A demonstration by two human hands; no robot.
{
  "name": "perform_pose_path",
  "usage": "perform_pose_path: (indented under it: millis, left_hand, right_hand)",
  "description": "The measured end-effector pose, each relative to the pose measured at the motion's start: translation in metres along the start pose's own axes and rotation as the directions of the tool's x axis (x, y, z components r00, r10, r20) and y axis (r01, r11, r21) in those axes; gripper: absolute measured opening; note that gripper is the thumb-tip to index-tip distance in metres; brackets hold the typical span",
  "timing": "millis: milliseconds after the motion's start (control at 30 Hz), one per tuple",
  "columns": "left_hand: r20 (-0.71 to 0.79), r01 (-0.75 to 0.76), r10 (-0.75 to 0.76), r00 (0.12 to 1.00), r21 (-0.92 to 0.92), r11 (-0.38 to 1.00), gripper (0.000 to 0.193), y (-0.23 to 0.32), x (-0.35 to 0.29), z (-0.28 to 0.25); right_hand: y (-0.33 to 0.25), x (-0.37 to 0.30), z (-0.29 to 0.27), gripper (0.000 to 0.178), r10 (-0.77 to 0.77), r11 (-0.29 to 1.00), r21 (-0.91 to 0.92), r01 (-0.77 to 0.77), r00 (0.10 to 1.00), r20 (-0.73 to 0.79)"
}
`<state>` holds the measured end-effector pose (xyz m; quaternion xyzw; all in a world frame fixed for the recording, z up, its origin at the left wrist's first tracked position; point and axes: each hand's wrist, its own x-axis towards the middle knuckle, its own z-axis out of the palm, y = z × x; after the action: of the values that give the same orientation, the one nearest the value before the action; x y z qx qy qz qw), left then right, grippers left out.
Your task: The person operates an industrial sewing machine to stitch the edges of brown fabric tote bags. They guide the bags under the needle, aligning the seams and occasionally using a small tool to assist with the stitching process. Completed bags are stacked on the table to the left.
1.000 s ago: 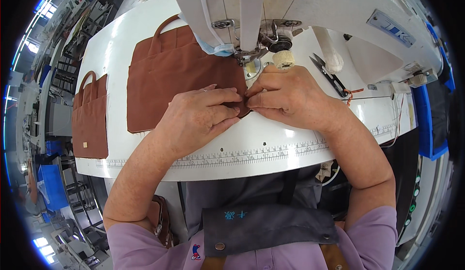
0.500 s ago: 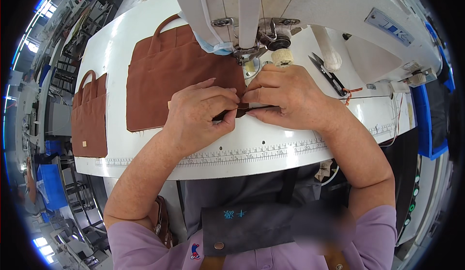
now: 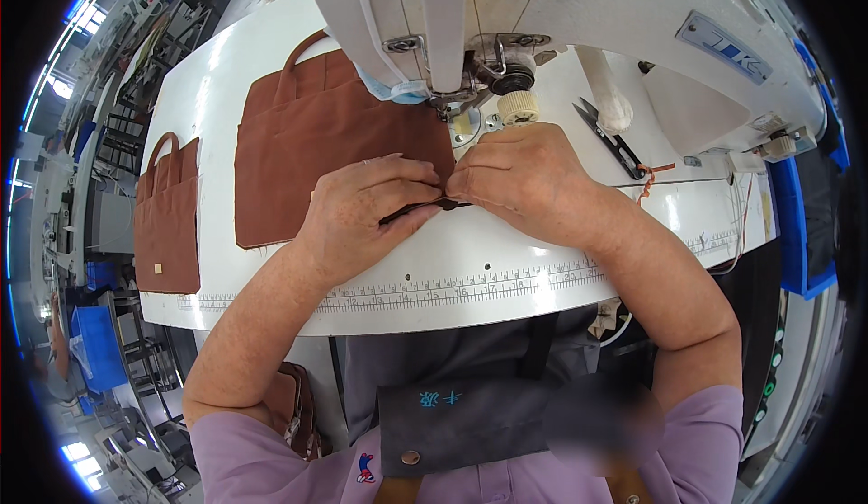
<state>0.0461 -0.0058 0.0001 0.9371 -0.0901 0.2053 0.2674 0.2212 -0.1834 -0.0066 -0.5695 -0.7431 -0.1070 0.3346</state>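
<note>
A brown bag panel with a looped handle (image 3: 334,124) lies flat on the white sewing table, its right edge close to the sewing machine's presser foot (image 3: 448,111). At its lower right corner, my left hand (image 3: 362,206) is closed on the panel's folded edge, thumb below and fingers above. My right hand (image 3: 533,178) pinches the same edge just beside it, and the fingertips of both hands nearly meet. Between them a dark underside of the panel shows. Fingers hide most of the gripped part.
A second brown bag panel (image 3: 167,224) with a handle lies at the table's left end. Black thread snips (image 3: 615,142) with an orange cord rest right of the machine head (image 3: 633,16). A printed ruler strip (image 3: 452,292) runs along the front edge. A blue bin (image 3: 805,224) stands at right.
My hands have drawn closer together on the panel's edge, and less of the dark underside shows. My left thumb has straightened along the fold. The view has shifted slightly.
</note>
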Motion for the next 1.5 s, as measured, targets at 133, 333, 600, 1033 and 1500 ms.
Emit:
perform_pose_path:
  millis: [133, 333, 600, 1033, 1500]
  left_hand:
    - [0.008, -0.028, 0.028, 1.000, -0.021, 0.999, 0.018, -0.005, -0.002, 0.000]
    - [0.017, -0.118, 0.116, 0.993, 0.160, 0.980, 0.019, 0.015, 0.001, -0.004]
    - [0.114, -0.024, -0.021, 0.993, 0.384, 0.923, 0.018, 0.037, 0.002, -0.022]
    - [-0.176, 0.113, -0.083, 0.981, 0.170, 0.979, 0.013, 0.023, 0.001, 0.005]
    - [-0.246, 0.096, -0.053, 0.968, 0.169, 0.981, 0.016, 0.018, 0.002, 0.010]
  right_hand:
    - [-0.001, 0.000, 0.002, 0.009, 0.016, 1.000, -0.002, -0.016, 1.000, -0.020]
    - [0.000, -0.001, 0.004, 0.010, 0.038, 0.999, 0.003, -0.038, 0.998, -0.040]
    - [0.001, -0.001, 0.002, 0.008, 0.124, 0.985, 0.128, -0.117, 0.991, -0.049]
    - [0.004, -0.001, -0.001, 0.011, 0.204, 0.948, 0.245, -0.201, 0.979, 0.012]
    - [0.002, 0.000, 0.000, 0.015, 0.207, 0.957, 0.207, -0.205, 0.978, 0.015]
